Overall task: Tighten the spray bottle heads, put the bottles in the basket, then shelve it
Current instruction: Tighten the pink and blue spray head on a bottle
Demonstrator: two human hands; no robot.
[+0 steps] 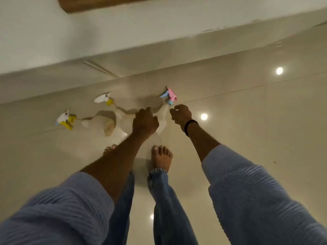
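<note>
Three pale spray bottles are on the glossy floor tiles; their see-through bodies blur into the floor. One with a pink and blue head (pixel 169 94) has its white body (pixel 163 119) between my hands. My left hand (pixel 145 122) is palm down with curled fingers against that body's left side; whether it grips the body is hidden. My right hand (pixel 180 114), wearing a black wristband, hovers just right of the bottle's neck with its fingers curled and nothing visibly in them. A bottle with a white head and yellow collar (pixel 104 99) and another with a white and yellow head (pixel 65 119) lie further left.
My bare feet (pixel 161 156) are just below the bottles. A white wall or cabinet base (pixel 123 32) runs across the far side, with a wooden edge (pixel 92 4) above it. Ceiling lights reflect in the tiles (pixel 247 138) on the right. No basket is in view.
</note>
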